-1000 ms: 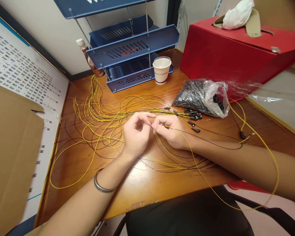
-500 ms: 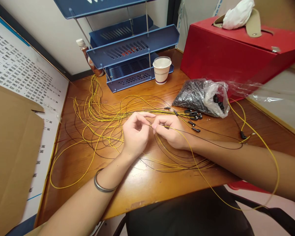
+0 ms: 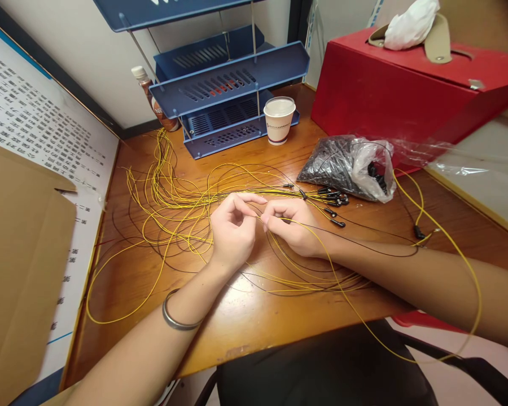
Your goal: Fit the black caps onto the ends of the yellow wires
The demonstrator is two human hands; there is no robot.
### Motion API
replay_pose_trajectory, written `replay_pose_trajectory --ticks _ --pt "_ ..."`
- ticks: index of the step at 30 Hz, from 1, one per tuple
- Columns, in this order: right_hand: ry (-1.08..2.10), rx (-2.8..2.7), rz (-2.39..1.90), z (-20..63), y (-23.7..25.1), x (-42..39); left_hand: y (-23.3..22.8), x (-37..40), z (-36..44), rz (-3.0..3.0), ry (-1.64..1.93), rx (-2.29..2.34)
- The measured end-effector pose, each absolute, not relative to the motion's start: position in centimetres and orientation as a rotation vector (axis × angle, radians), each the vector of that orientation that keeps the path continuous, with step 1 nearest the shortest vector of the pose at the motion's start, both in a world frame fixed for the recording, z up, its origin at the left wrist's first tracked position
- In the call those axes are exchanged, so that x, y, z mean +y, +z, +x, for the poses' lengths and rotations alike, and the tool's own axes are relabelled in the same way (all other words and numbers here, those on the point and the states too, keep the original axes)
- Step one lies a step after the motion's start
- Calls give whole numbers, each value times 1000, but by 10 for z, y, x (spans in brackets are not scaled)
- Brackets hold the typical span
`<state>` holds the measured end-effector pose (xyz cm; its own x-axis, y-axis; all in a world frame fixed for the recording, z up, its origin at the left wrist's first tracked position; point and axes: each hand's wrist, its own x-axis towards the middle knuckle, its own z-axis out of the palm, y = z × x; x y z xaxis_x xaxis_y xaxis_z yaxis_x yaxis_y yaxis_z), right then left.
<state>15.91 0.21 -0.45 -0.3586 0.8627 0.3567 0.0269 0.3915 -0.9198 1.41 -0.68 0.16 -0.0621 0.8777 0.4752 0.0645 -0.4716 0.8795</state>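
Observation:
My left hand and my right hand meet fingertip to fingertip above the desk's middle. Both are closed in a pinch on thin wire. A yellow wire runs out of my right hand, loops down past the desk edge and rises on the right to a black connector. A thin black wire leaves the same hand over my forearm. The wire ends between my fingertips are too small to make out. Behind my hands lies a bundle of yellow and black wires, with several black plugs at its right end.
A plastic bag of small black parts lies at the back right, before a red box. A paper cup stands beside a blue tray rack, a bottle behind it. Cardboard borders the left; a black chair is below.
Almost nothing differs. My left hand has shifted very slightly to the left, and both hands keep their pinch on the wire.

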Motion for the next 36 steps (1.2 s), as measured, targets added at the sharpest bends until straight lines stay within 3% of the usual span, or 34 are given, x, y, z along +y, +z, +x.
replay_pose_trajectory --ticks 36 --pt "1141 -1698 -762 159 -5 3 1 -6 13 1525 1562 1050"
